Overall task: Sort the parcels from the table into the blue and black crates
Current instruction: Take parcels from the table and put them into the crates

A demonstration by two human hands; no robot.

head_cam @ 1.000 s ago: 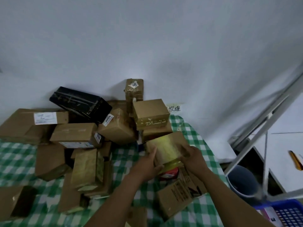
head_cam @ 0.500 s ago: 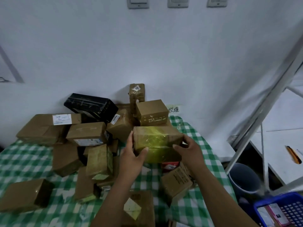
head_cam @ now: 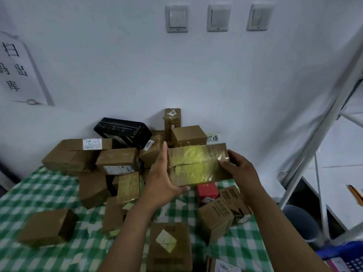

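Left hand (head_cam: 163, 181) and right hand (head_cam: 242, 171) clasp the lifted taped parcel (head_cam: 198, 163) between them. Next, choose: blue crate (head_cam: 345, 251), down-right, or the unseen black crate.

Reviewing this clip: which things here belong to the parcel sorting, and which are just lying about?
Belongs to the job: taped parcel, gripped by left hand and right hand; black parcel; red box; blue crate; checked table.
Just lying about: light switches; wall sign; metal rack; grey bin.

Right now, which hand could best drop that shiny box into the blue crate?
Probably the right hand: both grip the taped parcel, but the blue crate sits low on the person's right, away from the left hand.
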